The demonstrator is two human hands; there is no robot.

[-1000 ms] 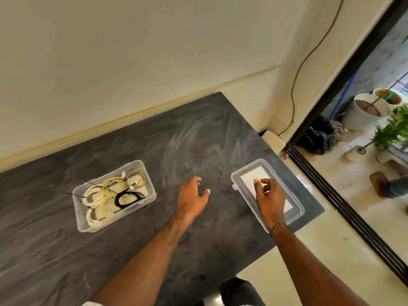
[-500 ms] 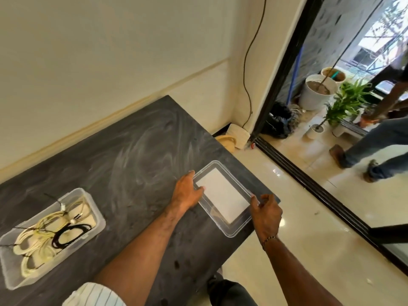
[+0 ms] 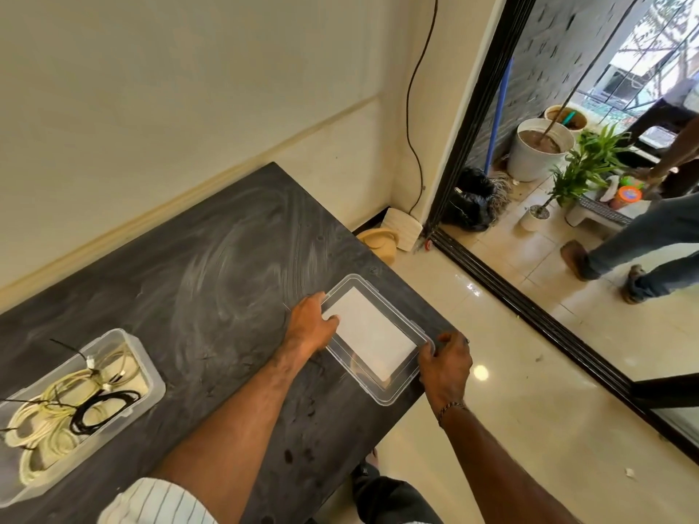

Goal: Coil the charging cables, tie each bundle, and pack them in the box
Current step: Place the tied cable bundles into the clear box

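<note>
STEP: you are gripping the lid [image 3: 372,336], left hand [image 3: 311,327] and right hand [image 3: 446,363] fingers seemingly clamping opposite ends | CABLES: coiled cables [image 3: 64,414] are sitting in the box [image 3: 151,376], far left | NEXT: carrying it over, seating it squarely

You see a clear, glossy plastic lid [image 3: 401,308] on the matt, smeared dark table [image 3: 212,266]; beside the table, glossy floor tiles [image 3: 529,391].

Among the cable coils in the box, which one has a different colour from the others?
The black coil, lying toward the right side of the box. All the other coils there are cream-white.
</note>
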